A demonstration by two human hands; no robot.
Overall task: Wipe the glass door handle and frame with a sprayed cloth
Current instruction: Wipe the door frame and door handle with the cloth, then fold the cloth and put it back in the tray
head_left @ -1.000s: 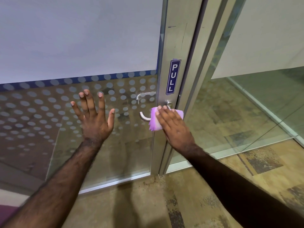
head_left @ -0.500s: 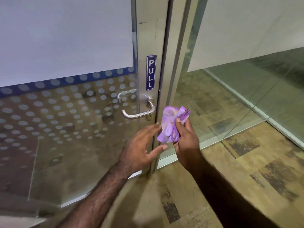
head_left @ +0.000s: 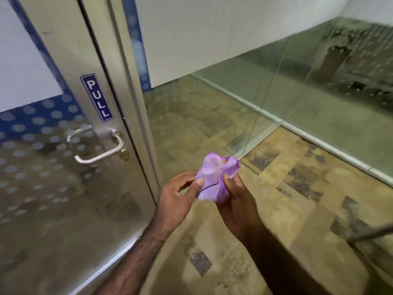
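A crumpled purple cloth (head_left: 214, 177) is held in front of me, well off the door. My right hand (head_left: 236, 201) grips its right side from below. My left hand (head_left: 180, 194) pinches its left edge between thumb and fingers. The silver lever door handle (head_left: 102, 154) sits to the left on the metal door frame (head_left: 70, 56), under a blue PULL sign (head_left: 96, 96). Neither hand touches the handle or frame. The glass door (head_left: 42, 188) with its dotted film fills the left side.
A fixed glass panel (head_left: 212, 116) stands right of the frame, and another glass wall (head_left: 340, 92) runs along the right with a metal floor rail (head_left: 319, 139). Patterned brown carpet (head_left: 297, 209) covers the floor beneath my arms.
My right hand pulled the cloth off the handle and back toward me. My left hand left the glass and took hold of the cloth. The view swung right.
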